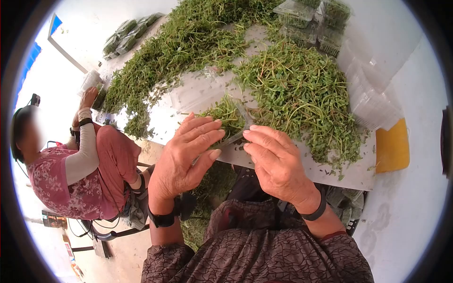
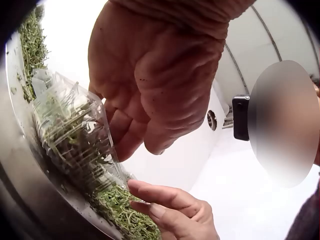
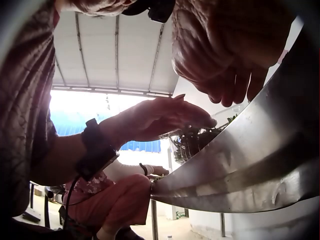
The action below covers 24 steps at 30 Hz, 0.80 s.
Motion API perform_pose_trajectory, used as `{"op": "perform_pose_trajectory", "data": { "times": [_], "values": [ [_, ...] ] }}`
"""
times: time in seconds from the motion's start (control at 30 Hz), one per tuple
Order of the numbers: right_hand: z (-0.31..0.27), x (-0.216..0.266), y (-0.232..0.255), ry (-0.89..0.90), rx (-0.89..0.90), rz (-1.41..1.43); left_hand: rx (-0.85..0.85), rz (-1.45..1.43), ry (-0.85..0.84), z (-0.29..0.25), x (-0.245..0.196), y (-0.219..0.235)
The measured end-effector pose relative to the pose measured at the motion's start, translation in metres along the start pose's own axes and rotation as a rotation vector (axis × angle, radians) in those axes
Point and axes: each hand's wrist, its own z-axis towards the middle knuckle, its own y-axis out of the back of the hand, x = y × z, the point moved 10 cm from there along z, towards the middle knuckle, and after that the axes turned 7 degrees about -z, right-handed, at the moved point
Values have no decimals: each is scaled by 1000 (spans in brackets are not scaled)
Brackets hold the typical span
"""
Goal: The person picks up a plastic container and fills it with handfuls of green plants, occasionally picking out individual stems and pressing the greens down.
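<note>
A clear plastic clamshell box (image 2: 75,135) filled with green leafy sprigs stands at the table's front edge, between the two hands. The left hand (image 1: 186,155) reaches over its left side, fingers extended close together and fingertips right at the box. Opposite it, the right hand (image 1: 278,165) has thumb and fingertips at the box's thin clear edge, pinching it in the left wrist view. In the right wrist view the left hand (image 3: 160,117) lies over the box (image 3: 192,145), hiding part of it.
Heaps of loose green sprigs (image 1: 297,89) cover much of the metal-edged table (image 1: 330,170). Filled boxes (image 1: 311,23) are stacked at the back right, beside nested clear boxes (image 1: 373,94). A yellow piece (image 1: 392,146) lies at the right. Another person (image 1: 80,165) sits at the left, handling a box.
</note>
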Motion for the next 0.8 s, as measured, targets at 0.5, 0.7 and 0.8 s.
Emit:
{"op": "perform_pose_trajectory", "data": {
  "times": [0.5,0.7,0.8],
  "values": [
    [11,8,-16,19,84,-68,30,111,151,19,23,-17],
    [9,5,-19,20,86,-60,65,29,337,22,40,-17],
    [8,5,-18,33,69,-44,-121,-167,259,15,39,4]
  ]
}}
